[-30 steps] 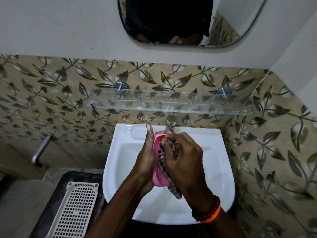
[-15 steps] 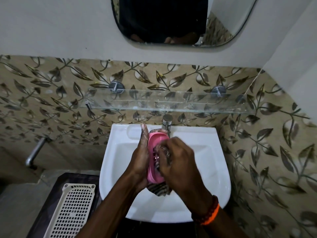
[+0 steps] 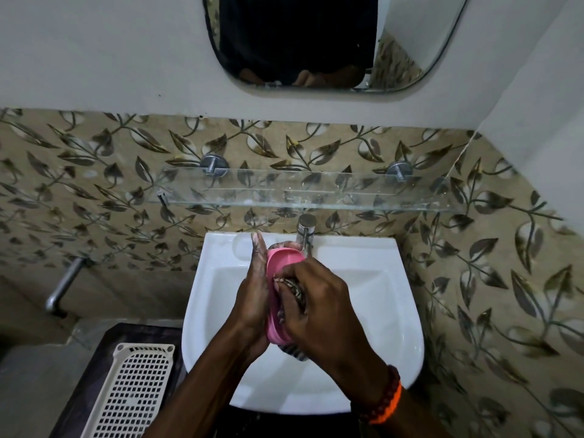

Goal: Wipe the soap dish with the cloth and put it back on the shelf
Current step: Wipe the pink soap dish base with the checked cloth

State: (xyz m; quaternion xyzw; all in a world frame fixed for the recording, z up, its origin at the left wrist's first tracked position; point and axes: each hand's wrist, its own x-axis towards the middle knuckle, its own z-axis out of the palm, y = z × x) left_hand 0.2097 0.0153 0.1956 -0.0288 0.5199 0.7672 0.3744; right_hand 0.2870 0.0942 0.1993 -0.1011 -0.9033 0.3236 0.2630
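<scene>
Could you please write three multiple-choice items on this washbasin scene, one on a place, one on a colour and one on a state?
1. Where is the soap dish?
A. On the glass shelf
B. Held over the basin
C. In the white basket

2. What colour is the soap dish?
A. Pink
B. Blue
C. Green

3. What is the right hand doing?
A. Hanging idle
B. Turning the tap
C. Pressing the cloth into the dish

Answers:
1 B: the left hand holds it on edge above the basin, while the glass shelf carries nothing.
2 A: its rim shows pink between the hands.
3 C: its fingers curl round the striped cloth against the dish.
</scene>
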